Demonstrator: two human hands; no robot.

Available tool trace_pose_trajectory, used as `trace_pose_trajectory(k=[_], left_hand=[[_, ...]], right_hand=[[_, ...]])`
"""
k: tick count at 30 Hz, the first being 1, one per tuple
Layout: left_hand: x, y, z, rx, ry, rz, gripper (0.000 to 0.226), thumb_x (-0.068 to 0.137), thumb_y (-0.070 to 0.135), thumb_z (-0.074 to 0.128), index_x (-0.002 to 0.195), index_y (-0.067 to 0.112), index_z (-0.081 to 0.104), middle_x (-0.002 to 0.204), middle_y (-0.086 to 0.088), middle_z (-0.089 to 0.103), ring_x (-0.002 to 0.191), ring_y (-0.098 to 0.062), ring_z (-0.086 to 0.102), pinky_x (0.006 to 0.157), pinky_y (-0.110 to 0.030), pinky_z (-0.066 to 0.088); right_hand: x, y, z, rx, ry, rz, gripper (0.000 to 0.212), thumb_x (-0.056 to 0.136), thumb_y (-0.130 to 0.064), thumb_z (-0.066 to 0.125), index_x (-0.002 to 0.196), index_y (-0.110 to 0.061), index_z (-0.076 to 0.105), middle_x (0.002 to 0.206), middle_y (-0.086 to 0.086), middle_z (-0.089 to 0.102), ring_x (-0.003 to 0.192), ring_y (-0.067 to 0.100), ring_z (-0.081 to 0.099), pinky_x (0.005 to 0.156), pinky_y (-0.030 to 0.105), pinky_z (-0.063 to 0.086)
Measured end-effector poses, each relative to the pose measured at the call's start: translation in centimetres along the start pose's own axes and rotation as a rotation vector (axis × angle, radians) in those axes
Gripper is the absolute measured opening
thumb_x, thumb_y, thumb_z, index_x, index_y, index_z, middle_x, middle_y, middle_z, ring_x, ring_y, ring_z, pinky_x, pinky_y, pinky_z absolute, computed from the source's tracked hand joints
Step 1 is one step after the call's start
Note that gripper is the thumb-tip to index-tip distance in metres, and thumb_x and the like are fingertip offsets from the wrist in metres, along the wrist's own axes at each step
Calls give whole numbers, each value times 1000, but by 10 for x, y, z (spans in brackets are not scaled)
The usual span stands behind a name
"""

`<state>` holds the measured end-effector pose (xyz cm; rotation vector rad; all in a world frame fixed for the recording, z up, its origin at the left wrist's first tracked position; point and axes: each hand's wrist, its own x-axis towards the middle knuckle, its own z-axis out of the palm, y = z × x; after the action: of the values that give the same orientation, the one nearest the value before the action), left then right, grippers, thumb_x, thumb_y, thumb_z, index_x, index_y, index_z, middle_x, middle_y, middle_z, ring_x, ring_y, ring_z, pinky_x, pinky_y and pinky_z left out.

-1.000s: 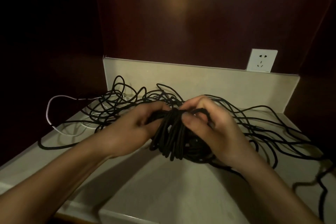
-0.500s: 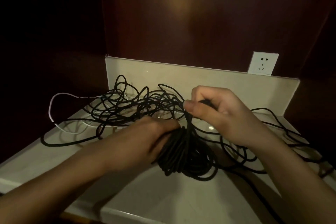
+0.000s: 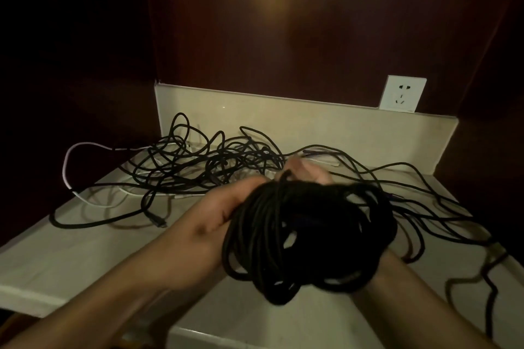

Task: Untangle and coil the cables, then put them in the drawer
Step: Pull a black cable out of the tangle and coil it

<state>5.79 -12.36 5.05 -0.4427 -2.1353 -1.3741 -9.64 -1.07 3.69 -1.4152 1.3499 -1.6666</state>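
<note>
- Lower centre of the frame, nearest: black coil (image 3: 309,235), a thick bundle of loops held up off the pale surface (image 3: 71,258), sagging at its lower edge.
- Left hand (image 3: 209,224) at the coil's left side, palm turned toward it, thumb and fingers curled round the left run of loops.
- Right hand (image 3: 306,173) mostly hidden behind the coil; only fingertips visible at the top centre, apparently pinching the strand where it leaves the bundle. Grip otherwise impossible to tell.
- Coil's long axis roughly left to right across the frame, spanning both hands; neither clearly nearer.
- Behind and right of the hands: loose black strands (image 3: 411,207) trailing from the coil toward the right edge, lying on the surface.
- Further back, centre-left: black tangle (image 3: 204,161), heaped against the low back panel (image 3: 312,122), well apart from the coil.
- White cable (image 3: 65,170) looping out at the tangle's left edge.
- Farthest, upper right: wall socket (image 3: 402,93).
- No drawer in view.
- Judgement: next winds likely to draw slack from the right-hand strands first, the far tangle untouched yet.
</note>
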Motion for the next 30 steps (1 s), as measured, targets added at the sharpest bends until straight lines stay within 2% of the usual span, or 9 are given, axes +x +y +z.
trace_pose_trajectory(k=[1, 2, 3, 6, 10, 14, 19, 24, 30], left_hand=[[0, 0, 3, -129, 85, -27, 24, 84, 47, 72, 108, 44, 73, 106, 19, 71, 98, 0, 67, 83, -16, 53], [0, 0, 6, -260, 168, -73, 25, 76, 36, 76, 101, 42, 77, 103, 13, 74, 98, -5, 69, 81, -19, 54], [0, -1, 9, -380, 248, -142, 26, 70, 27, 76, 94, 36, 79, 98, 6, 76, 96, -11, 71, 78, -22, 56], [5, -11, 16, -494, 395, -212, 24, 78, 7, 65, 99, 7, 74, 92, -14, 72, 87, -25, 69, 71, -30, 58], [14, -19, 24, -451, 507, -190, 16, 93, -4, 52, 94, -20, 53, 75, -30, 57, 68, -39, 55, 64, -39, 53], [22, -25, 30, -386, 692, -274, 17, 98, -3, 49, 103, -13, 60, 94, -35, 64, 92, -47, 63, 91, -50, 53], [29, -21, 40, -339, 811, -320, 25, 98, -5, 46, 77, 4, 58, 60, -5, 57, 60, -19, 54, 59, -30, 46], [31, -24, 43, -442, 903, -345, 19, 96, -2, 47, 103, -19, 49, 68, -18, 48, 65, -31, 44, 60, -39, 36], [30, -17, 49, -459, 1009, -347, 34, 98, 5, 48, 132, 6, 48, 81, -2, 68, 72, -16, 64, 59, -28, 53]], right_hand=[[-3, 2, 2, -4, 36, 55, 81, 90, -1, 4, 81, -44, 72, 80, -17, 71, 86, 7, 70, 68, 17, 50], [-8, 6, 9, -34, 56, 28, 78, 1, -40, 42, 72, -46, 75, 73, -21, 71, 77, -1, 70, 64, 13, 50], [-10, 5, 14, -44, 121, 8, 22, 76, -24, 63, 69, -38, 77, 66, -18, 70, 65, -3, 67, 57, 12, 49], [-7, 6, 32, -120, 211, -40, 17, 79, -27, 54, 87, -13, 59, 51, -9, 55, 43, 3, 47, 43, 17, 35], [-15, 13, 40, -356, 360, 25, 27, 101, -28, 44, 76, -19, 48, 53, -7, 45, 50, 7, 41, 52, 30, 34], [-18, 8, 49, -340, 487, -52, 16, 99, -15, 43, 88, -21, 52, 54, -2, 45, 50, 11, 41, 49, 29, 35], [-19, 0, 58, 231, 527, 47, 8, 99, -8, 50, 102, -15, 53, 57, 0, 43, 53, 10, 39, 48, 23, 35], [-15, -4, 54, 217, 495, -51, 6, 99, -6, 49, 100, -10, 53, 58, 0, 47, 57, 12, 43, 51, 24, 39], [-16, -7, 49, 41, 296, -139, 32, 83, -19, 69, 111, -14, 56, 94, 9, 69, 87, 16, 64, 72, 24, 52]])
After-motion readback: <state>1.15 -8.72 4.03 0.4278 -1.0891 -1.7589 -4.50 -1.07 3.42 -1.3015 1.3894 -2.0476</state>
